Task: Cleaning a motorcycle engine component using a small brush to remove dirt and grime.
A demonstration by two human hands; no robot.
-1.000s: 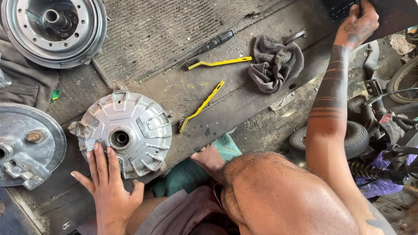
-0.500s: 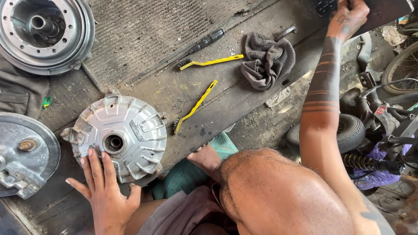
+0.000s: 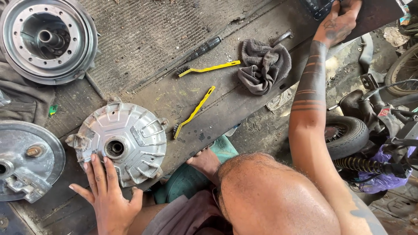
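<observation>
Grimy wooden workbench: my left hand (image 3: 106, 198) rests flat, fingers spread, on the ribbed silver drum cover (image 3: 118, 142); my right hand (image 3: 337, 24) grips a dark device (image 3: 318, 6) at the far corner; next likely brushing.

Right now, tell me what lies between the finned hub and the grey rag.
Head view: one yellow brush lies between the finned hub and the grey rag.
</observation>
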